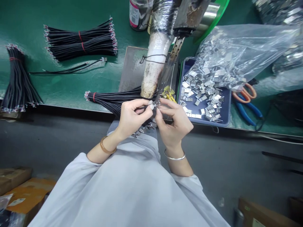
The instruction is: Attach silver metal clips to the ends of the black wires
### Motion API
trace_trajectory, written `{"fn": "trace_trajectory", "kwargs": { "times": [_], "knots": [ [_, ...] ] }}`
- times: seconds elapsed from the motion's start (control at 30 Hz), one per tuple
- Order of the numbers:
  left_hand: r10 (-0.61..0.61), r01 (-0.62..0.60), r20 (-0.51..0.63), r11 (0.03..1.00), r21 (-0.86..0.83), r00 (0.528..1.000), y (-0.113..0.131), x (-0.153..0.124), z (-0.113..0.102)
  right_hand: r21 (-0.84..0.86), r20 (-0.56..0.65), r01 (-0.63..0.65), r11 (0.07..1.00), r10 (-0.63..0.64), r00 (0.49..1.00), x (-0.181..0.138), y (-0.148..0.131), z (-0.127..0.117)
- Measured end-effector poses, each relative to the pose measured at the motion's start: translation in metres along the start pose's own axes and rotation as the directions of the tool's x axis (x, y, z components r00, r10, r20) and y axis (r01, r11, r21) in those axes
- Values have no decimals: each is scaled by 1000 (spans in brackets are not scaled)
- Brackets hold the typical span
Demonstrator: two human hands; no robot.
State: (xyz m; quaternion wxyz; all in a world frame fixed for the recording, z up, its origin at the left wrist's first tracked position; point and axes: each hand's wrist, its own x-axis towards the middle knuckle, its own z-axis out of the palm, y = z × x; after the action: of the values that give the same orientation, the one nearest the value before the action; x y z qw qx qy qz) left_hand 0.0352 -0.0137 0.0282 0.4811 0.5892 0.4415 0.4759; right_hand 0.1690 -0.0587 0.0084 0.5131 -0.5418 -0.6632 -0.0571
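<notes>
My left hand (134,116) is closed in a pinch on the end of a black cable (141,107). Fingertip to fingertip with it, my right hand (174,121) pinches a small shiny metal connector (158,103), mostly covered by the fingers. Right above both hands, a soldering iron (177,47) with a perforated barrel points its tip down at them. A red-banded bundle of black cables (106,98) lies behind my left hand. Below the fingers, several cable ends with metal connectors (142,130) rest by my lap.
A blue tray (226,110) of loose metal connectors stands right, under a plastic bag (248,44). Orange scissors (246,94) and blue-handled pliers (247,110) lie beside it. A plastic-wrapped tube (155,53) hangs centrally. More cable bundles (80,42) lie left.
</notes>
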Motion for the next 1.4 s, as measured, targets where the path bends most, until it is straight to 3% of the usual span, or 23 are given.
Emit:
{"fn": "trace_trajectory", "kwargs": {
  "times": [0.13, 0.33, 0.63, 0.8, 1.03, 1.27, 1.4],
  "knots": [
    [3, -3, -20, 1000, -3, 1000, 1, 1, 0, -3, -4, -1, 1000, 1, 1000, 1, -3, 0],
    [-61, 60, 62, 998, 21, 996, 1, 0, -2, -27, 17, 31, 999, -31, 999, -4, -1, -3],
    [-18, 17, 50, 1000, 26, 999, -1, -4, -2, 11, 12, -30, 999, 30, 999, -1, -2, -1],
    [48, -48, -16, 998, 31, 999, 0, -3, 0, 10, -4, -20, 1000, 20, 1000, 3, -4, -1],
    [-62, 60, 56, 997, 44, 996, 1, -3, -3, -20, 41, 54, 998, -53, 998, -2, -3, -5],
    [-20, 19, 37, 999, 31, 999, 4, -1, -2, 18, 4, -8, 1000, 8, 1000, 2, -4, -2],
    [-30, 28, 52, 999, 36, 998, 3, 0, -3, 3, -13, 55, 998, -55, 998, 0, -3, -2]
  ]
}}
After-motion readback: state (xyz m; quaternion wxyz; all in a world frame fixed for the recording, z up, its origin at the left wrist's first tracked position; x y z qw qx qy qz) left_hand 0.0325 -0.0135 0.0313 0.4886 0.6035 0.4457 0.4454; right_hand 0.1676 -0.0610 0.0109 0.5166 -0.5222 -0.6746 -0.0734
